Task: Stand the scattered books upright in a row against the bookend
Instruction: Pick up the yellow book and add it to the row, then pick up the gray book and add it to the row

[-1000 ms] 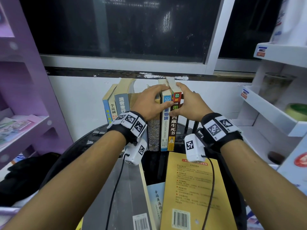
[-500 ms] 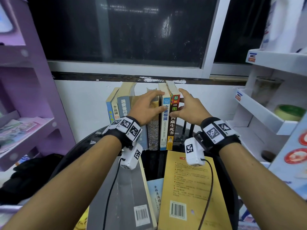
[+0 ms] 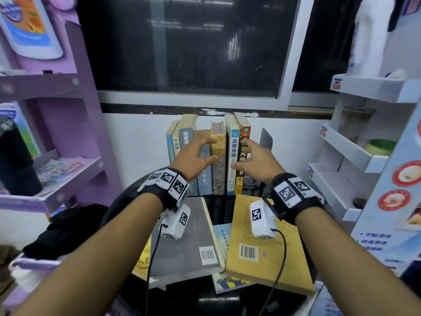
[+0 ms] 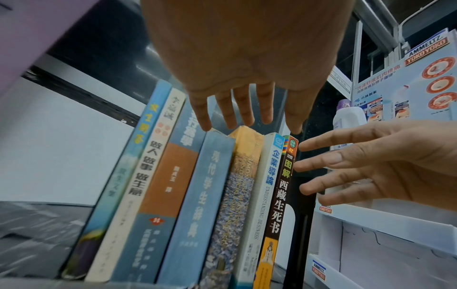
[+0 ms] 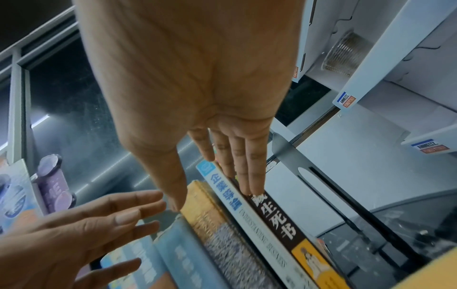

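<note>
Several books (image 3: 218, 160) stand upright in a row against the white wall, with a dark metal bookend (image 3: 266, 139) just to their right. My left hand (image 3: 211, 148) hovers open in front of the middle spines, fingers spread. My right hand (image 3: 241, 155) is open too, its straight fingers (image 5: 249, 176) lying along the dark-spined end book (image 5: 279, 221); I cannot tell whether they touch it. Neither hand holds anything. A grey book (image 3: 189, 236), a yellow book (image 3: 266, 247) and a small blue one (image 3: 222, 236) lie flat on the black table below my wrists.
A purple shelf unit (image 3: 68, 179) stands at the left, holding magazines. White display shelves (image 3: 350, 156) rise at the right, close to the bookend (image 5: 284, 154). A dark window (image 3: 193, 46) is above the row. A black cloth (image 3: 68, 229) lies at the table's left.
Both hands have come off the tops of the standing books, drawn back toward me and spread open. The row stays upright.
</note>
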`<state>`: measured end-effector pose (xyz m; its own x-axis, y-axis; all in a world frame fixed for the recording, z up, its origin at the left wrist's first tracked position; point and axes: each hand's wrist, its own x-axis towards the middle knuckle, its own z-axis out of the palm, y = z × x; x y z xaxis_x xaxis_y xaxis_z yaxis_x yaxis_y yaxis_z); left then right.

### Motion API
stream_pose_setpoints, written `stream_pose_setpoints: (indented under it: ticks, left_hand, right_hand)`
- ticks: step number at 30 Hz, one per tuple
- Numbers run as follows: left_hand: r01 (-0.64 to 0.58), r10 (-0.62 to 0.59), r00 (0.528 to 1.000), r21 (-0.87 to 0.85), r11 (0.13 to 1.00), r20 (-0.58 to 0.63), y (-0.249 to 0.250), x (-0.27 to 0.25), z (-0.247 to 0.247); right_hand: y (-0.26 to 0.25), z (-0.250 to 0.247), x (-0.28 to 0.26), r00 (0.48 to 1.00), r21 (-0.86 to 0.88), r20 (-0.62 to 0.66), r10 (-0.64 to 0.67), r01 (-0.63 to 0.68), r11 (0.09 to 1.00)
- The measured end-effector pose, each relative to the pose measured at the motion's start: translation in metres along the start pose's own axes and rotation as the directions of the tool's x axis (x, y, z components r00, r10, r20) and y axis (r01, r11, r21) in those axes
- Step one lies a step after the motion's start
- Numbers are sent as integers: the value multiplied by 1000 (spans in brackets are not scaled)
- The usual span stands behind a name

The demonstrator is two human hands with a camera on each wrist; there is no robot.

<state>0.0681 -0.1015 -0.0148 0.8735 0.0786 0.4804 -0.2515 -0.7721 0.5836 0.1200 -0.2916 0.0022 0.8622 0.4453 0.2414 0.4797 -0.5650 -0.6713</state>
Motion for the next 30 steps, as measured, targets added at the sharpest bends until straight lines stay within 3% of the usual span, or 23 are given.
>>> stream_pose_setpoints:
  ticks: [5, 9, 12, 18, 20, 23, 26, 30]
  left_hand:
    - [177, -185, 974, 71, 982, 129, -8, -31, -10]
    - [313, -358, 878, 184, 932, 319, -22, -51, -20]
    - [359, -426, 853, 251, 899, 303, -33, -62, -27]
    - [518, -562, 720, 224, 826, 408, -57, -78, -28]
    - [574, -629, 669, 263, 776, 396, -62, -81, -27]
    - [604, -676, 631, 305, 736, 382, -71, -84, -25]
    - [615, -693, 609, 321, 720, 387, -87, -82, -18]
    - [600, -715, 619, 392, 697, 325, -79, -86, -19]
  right_hand:
    - [-18, 24, -24, 969, -91, 233, 80, -60, 994]
    - [-25, 49, -32, 928, -186, 352, 119, -55, 981]
    - [-25, 68, -33, 906, -244, 395, 153, -58, 968]
    - [-28, 96, -36, 864, -276, 453, 220, -99, 956]
    - [-29, 103, -38, 849, -302, 469, 241, -102, 948]
    - [-30, 110, -38, 850, -311, 453, 267, -130, 941]
    - [-28, 112, -39, 835, -273, 452, 315, -206, 940]
    - [-25, 113, -41, 822, -265, 451, 348, -249, 931]
